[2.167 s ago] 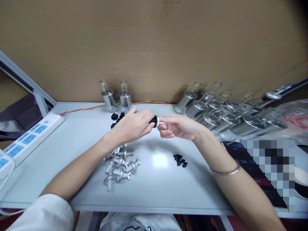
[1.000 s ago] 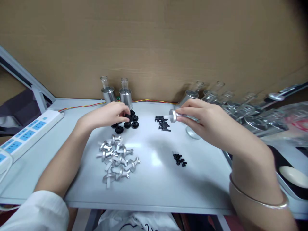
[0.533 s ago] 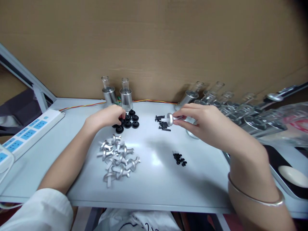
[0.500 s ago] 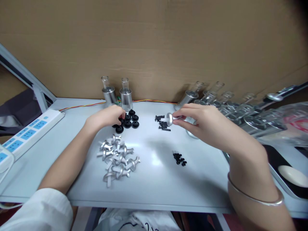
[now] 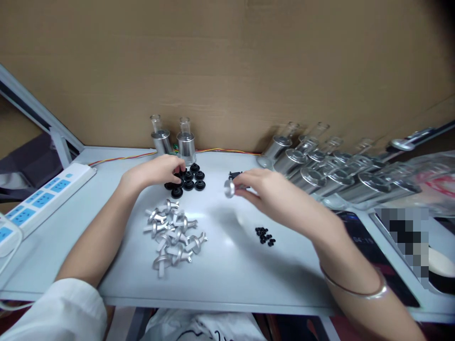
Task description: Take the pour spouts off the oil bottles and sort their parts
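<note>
Over the left edge of the black rubber stoppers [image 5: 189, 184], my left hand [image 5: 159, 169] has thumb and forefinger parted around one of them, with no clear grip on it. My right hand [image 5: 261, 187] pinches a silver metal fitting [image 5: 229, 188], its round disc facing left, above the table. Several like silver fittings [image 5: 177, 235] lie in a loose pile in front of my left hand. Small black screws [image 5: 235, 174] lie behind my right fingers, which partly hide them. A cluster of tiny black pieces [image 5: 263, 234] rests nearer the front.
Two glass bottles with metal sleeves [image 5: 186, 142] stand at the back, beside thin coloured wires [image 5: 227, 149]. Several more such bottles [image 5: 293, 161] crowd the right. A white power strip [image 5: 46, 201] lies left; a dark phone [image 5: 366, 246] lies right. Cardboard [image 5: 227, 71] walls the back.
My right hand has moved left and slightly toward me with the silver fitting, which has turned its disc more to the camera. My left thumb and forefinger have spread apart at the stoppers.
</note>
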The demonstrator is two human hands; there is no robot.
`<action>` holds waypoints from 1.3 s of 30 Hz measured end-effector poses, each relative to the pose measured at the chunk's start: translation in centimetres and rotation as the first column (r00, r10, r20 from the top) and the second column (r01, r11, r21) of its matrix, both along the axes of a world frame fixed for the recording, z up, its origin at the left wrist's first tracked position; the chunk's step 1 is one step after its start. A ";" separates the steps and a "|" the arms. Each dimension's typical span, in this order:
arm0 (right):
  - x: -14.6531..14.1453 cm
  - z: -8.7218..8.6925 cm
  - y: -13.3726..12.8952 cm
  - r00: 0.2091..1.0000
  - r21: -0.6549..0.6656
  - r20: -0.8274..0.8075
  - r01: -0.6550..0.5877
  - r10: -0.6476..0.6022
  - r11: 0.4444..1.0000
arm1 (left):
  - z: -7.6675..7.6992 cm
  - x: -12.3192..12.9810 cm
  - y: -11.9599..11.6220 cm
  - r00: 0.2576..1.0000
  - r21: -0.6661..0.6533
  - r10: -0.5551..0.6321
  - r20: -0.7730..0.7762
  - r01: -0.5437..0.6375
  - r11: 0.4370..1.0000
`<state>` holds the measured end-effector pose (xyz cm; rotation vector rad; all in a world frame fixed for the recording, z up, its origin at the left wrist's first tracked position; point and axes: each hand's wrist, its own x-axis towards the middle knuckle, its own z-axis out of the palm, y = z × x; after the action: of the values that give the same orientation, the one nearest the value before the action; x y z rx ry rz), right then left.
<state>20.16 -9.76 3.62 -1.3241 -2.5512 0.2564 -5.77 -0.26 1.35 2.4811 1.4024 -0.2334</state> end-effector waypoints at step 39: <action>8.3 1.1 12.0 0.820 0.210 -0.068 0.569 -0.569 0.795 | 3.1 -0.4 -1.6 0.938 0.082 -0.021 0.346 -0.008 0.997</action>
<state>28.41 2.19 4.73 -1.9033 -1.9690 -0.1449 -6.20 -1.90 4.45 2.4379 1.2759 0.2569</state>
